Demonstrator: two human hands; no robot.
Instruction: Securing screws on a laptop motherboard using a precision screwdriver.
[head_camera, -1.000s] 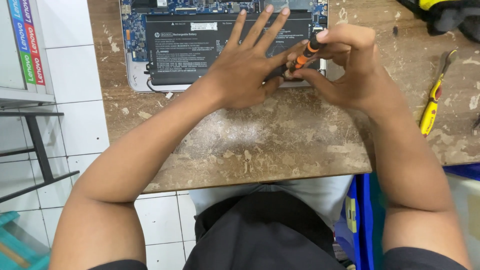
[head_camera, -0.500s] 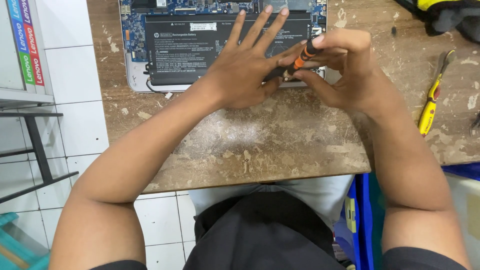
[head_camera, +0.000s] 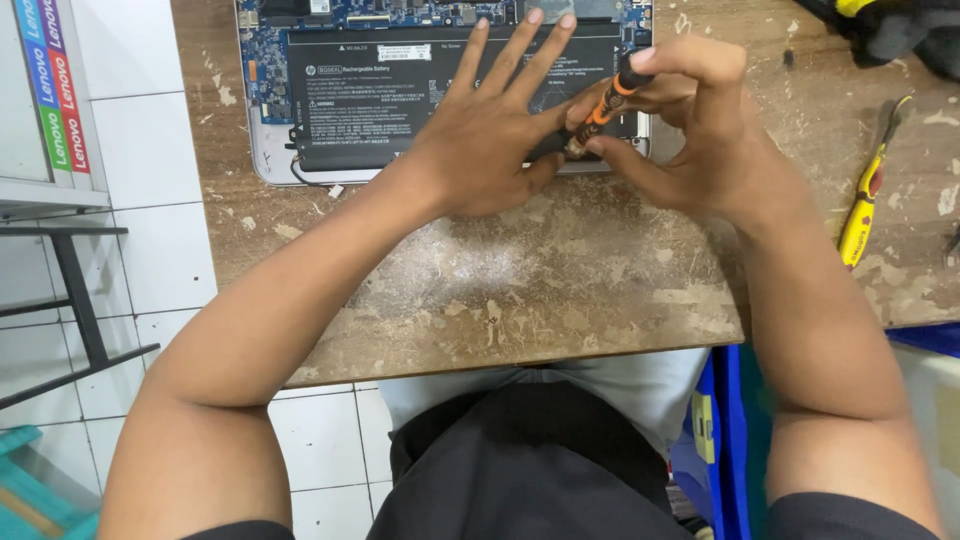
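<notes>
An opened laptop (head_camera: 270, 150) lies face down on the worn wooden table (head_camera: 520, 290), its black battery (head_camera: 370, 90) and blue circuit board exposed. My left hand (head_camera: 490, 130) rests flat on the battery's right part, fingers spread. My right hand (head_camera: 690, 130) grips a black and orange screwdriver (head_camera: 605, 100), tilted, with its tip at the laptop's near right edge, next to my left thumb. The tip itself is hidden between the fingers.
A yellow-handled tool (head_camera: 862, 210) lies on the table at the right. Dark cloth and gear (head_camera: 890, 30) sit at the far right corner. A white tiled floor, a metal shelf frame (head_camera: 70, 290) at left and a blue bin (head_camera: 735, 440) at right surround the table.
My right hand has shifted slightly on the screwdriver, turning it; my left hand stays flat on the battery.
</notes>
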